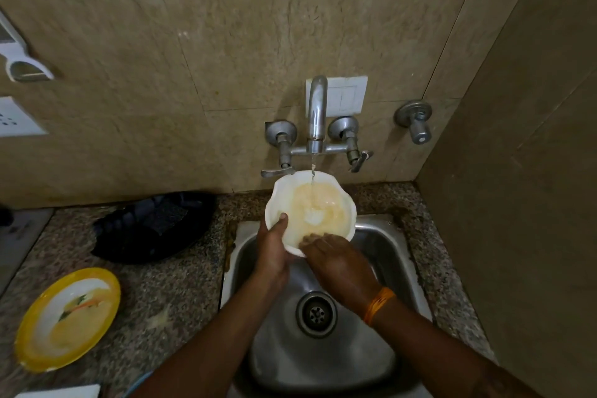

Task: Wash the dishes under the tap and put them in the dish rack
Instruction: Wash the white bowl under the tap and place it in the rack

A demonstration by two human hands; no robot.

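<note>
A white scalloped bowl [284, 191] is held above the steel sink [323, 359], under the tap [316, 113]. A thin stream of water runs into it, and yellowish water fills its inside. My left hand [273, 252] grips the bowl's near left rim, thumb over the edge. My right hand [339, 260] reaches over the near rim, its fingers dipped inside the bowl and touching the wet inner wall. A yellow-rimmed plate [32, 349] with food residue lies on the counter at the left.
A dark dish rack [151, 226] sits on the speckled granite counter [168, 294] left of the sink. Two tap valves with levers flank the spout, and another valve [416, 119] is on the wall at right. A side wall closes the right.
</note>
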